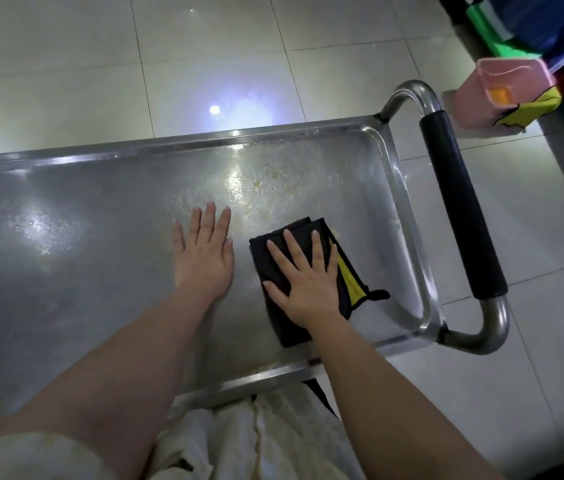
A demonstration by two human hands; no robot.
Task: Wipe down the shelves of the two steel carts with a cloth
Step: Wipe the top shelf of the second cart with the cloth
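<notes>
A steel cart's top shelf (83, 209) fills the middle of the head view, wet and smeared with yellowish marks near its centre. A folded black cloth with a yellow side (349, 271) lies flat on the shelf near its right end. My right hand (304, 275) presses flat on the cloth with fingers spread and straight. My left hand (204, 251) rests flat on the bare steel just left of the cloth, fingers straight and together.
The cart's steel handle with a black foam grip (457, 216) sticks out at the right. A pink container (509, 88) and another black-and-yellow cloth (529, 109) sit at the upper right, beside green and blue things. Pale floor tiles lie beyond the cart.
</notes>
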